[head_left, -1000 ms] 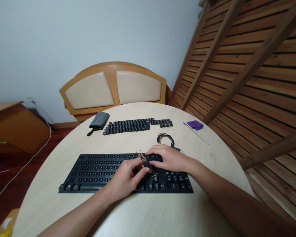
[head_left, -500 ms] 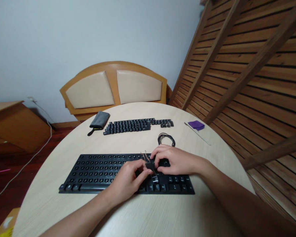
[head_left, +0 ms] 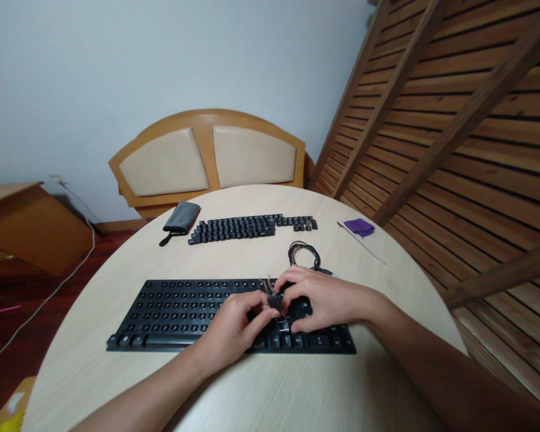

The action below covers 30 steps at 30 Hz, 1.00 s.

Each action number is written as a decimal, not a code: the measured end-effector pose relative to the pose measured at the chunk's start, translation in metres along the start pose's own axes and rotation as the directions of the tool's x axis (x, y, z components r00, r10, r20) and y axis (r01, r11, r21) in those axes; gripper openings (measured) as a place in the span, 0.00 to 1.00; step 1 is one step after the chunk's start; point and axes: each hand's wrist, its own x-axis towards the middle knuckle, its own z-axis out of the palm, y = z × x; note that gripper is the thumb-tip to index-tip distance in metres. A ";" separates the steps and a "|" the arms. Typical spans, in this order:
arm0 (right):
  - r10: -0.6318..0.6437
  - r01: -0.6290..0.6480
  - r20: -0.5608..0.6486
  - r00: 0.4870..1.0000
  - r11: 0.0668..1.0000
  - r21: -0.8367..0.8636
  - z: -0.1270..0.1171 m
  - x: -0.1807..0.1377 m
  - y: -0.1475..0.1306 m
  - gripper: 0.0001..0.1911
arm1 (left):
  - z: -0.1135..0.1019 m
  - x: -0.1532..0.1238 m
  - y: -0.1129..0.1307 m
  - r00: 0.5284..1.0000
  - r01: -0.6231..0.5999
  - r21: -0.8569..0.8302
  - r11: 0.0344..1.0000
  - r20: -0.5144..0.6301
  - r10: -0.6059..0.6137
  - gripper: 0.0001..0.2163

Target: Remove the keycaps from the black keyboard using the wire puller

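Observation:
My left hand (head_left: 238, 318) pinches a black-bodied keycap puller (head_left: 275, 302) between thumb and fingers. Two metal prongs stick up from its far end, and its wire loops point down toward me. At the wire end is a dark keycap (head_left: 283, 325); I cannot tell whether it sits clear of the board. My right hand (head_left: 321, 297) is just right of the puller, fingers curved and apart, its thumb beside that keycap. Beneath both hands lies a black keyboard (head_left: 175, 309). Most of its left part shows bare switches, while the bottom row and right side still carry keycaps.
Removed keycaps (head_left: 234, 229) lie in rows behind the keyboard, with a coiled black cable (head_left: 303, 255) nearer. A grey pouch (head_left: 182, 217) rests at the back left. At the right are a purple cloth (head_left: 359, 227) and a thin rod (head_left: 362, 242) on the round table (head_left: 94, 288).
My right thumb has moved toward me, away from the index finger, and the right hand has opened slightly. The puller in my left hand has shifted slightly right.

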 end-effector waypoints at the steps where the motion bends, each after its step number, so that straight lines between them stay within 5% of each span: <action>1: -0.004 0.004 0.000 1.000 1.000 -0.001 0.000 0.000 0.000 0.10 | 0.000 0.001 -0.001 1.000 0.004 -0.007 1.000 -0.001 -0.004 0.12; 9: -0.060 0.060 0.004 0.998 0.998 0.024 0.005 0.003 0.004 0.10 | 0.000 0.001 -0.003 1.000 0.009 -0.052 0.999 0.009 -0.008 0.11; 16: -0.063 0.062 0.018 0.998 0.997 0.044 0.004 0.003 0.007 0.09 | 0.002 -0.003 -0.001 0.995 -0.082 0.060 0.995 0.063 0.078 0.10; 30: -0.078 0.076 0.042 0.996 0.996 0.052 0.003 0.004 0.007 0.07 | 0.001 -0.004 -0.002 0.973 -0.215 -0.023 0.976 0.076 0.216 0.06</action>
